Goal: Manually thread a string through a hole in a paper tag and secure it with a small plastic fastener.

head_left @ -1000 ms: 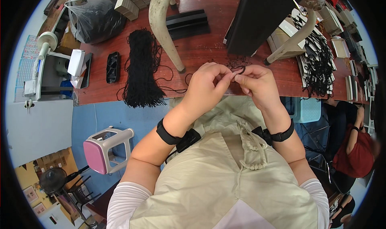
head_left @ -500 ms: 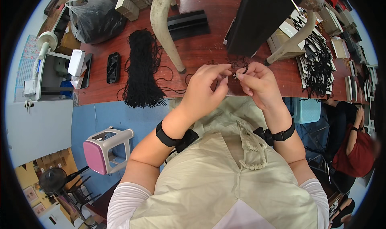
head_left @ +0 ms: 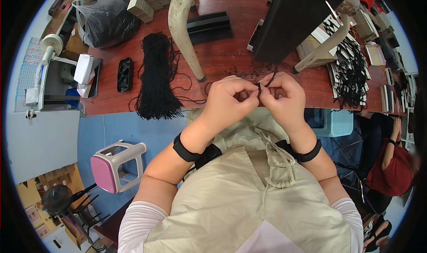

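Both hands meet at the near edge of the red-brown table, fingertips almost touching. My right hand (head_left: 287, 95) pinches a thin black cord (head_left: 274, 73), whose end sticks up past the fingers. My left hand (head_left: 229, 97) is closed in a pinch against the same spot, at a small dark piece of the cord between the fingertips. Just beyond the hands, small dark bits (head_left: 249, 70) lie scattered on the table. To the left lies a thick bundle of black cords (head_left: 158, 82), with a few loose strands trailing toward my left hand.
A curved pale leg (head_left: 184, 35) and a tall black panel (head_left: 289, 26) stand beyond my hands. At left are a black tray (head_left: 125, 74) and a filled plastic bag (head_left: 106, 24). More black cords (head_left: 351, 70) lie over white cards at right. A person (head_left: 391, 168) sits at far right.
My left hand has closed from spread fingers into a pinch and come against my right fingertips. The cord end now points upward from my right hand.
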A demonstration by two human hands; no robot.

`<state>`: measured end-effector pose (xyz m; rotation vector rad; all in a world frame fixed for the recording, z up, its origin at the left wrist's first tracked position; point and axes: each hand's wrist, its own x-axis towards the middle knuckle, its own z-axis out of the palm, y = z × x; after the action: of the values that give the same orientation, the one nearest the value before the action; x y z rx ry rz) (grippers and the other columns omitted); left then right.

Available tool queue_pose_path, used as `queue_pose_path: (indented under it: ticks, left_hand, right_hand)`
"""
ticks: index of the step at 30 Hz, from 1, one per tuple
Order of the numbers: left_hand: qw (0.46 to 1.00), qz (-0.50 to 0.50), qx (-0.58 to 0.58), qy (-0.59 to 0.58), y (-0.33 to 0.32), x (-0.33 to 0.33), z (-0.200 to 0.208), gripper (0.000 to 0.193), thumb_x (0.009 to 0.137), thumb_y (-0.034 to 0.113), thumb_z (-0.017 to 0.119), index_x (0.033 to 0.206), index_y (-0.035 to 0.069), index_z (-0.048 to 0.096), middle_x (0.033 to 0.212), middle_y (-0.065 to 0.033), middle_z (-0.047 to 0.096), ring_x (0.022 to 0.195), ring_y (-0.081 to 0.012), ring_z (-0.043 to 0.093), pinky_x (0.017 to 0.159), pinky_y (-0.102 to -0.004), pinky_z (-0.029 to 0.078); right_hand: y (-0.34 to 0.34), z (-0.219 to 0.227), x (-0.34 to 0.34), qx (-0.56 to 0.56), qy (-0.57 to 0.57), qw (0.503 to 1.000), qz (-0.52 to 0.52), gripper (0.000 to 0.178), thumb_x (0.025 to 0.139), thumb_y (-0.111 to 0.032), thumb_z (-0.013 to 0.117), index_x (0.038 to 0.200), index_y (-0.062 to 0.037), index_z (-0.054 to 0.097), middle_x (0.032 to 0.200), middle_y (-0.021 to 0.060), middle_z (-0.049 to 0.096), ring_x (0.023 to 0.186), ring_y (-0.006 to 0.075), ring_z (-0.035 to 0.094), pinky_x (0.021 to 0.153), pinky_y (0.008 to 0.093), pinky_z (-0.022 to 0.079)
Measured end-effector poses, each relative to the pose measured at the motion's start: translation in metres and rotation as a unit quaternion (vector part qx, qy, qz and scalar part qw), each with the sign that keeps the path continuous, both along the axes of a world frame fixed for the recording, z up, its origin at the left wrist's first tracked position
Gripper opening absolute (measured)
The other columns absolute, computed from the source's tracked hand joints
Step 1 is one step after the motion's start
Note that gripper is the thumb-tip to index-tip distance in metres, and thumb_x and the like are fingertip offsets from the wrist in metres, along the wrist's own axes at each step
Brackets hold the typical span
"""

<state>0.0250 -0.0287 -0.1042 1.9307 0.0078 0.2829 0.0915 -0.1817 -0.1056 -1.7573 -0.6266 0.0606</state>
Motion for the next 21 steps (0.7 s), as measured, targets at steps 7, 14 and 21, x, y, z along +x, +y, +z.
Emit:
queue_pose_path:
  ticks: [7, 14, 21]
  left_hand:
    - [0.94, 0.021, -0.327, 0.096, 0.0024, 0.0018, -0.0013, 0.013, 0.086, 0.009, 0.06, 0.091, -0.001, 0.067, 0.081, -0.0027, 0.065, 0.066, -0.0046, 0.053, 0.055, -0.0189, 0.04]
    - [0.92, -0.04, -0.364, 0.138, 0.0061, 0.0023, -0.003, 0.014, 0.087, 0.009, 0.06, 0.094, 0.0, 0.068, 0.083, -0.0027, 0.067, 0.067, -0.0036, 0.052, 0.056, -0.0178, 0.039]
    - [0.922, -0.019, -0.355, 0.152, 0.0057, 0.0023, -0.0052, 0.012, 0.083, 0.005, 0.063, 0.091, -0.002, 0.069, 0.079, -0.0034, 0.067, 0.063, -0.0036, 0.052, 0.054, -0.0187, 0.039]
  right_hand:
    - [-0.001, -0.003, 0.0, 0.152, 0.095, 0.983, 0.046, 0.01, 0.077, 0.007, 0.061, 0.078, -0.0001, 0.055, 0.089, 0.0056, 0.062, 0.07, 0.0051, 0.052, 0.059, 0.0184, 0.041]
    - [0.0002, -0.0058, -0.0004, 0.171, 0.119, 0.974, 0.085, 0.011, 0.077, 0.008, 0.061, 0.079, -0.0001, 0.054, 0.09, 0.0084, 0.062, 0.072, 0.0064, 0.053, 0.059, 0.019, 0.042]
    - [-0.0004, -0.0081, 0.0007, 0.123, 0.084, 0.985, 0.082, 0.012, 0.077, 0.008, 0.063, 0.08, -0.0003, 0.054, 0.088, 0.0066, 0.062, 0.07, 0.0054, 0.053, 0.057, 0.0192, 0.04]
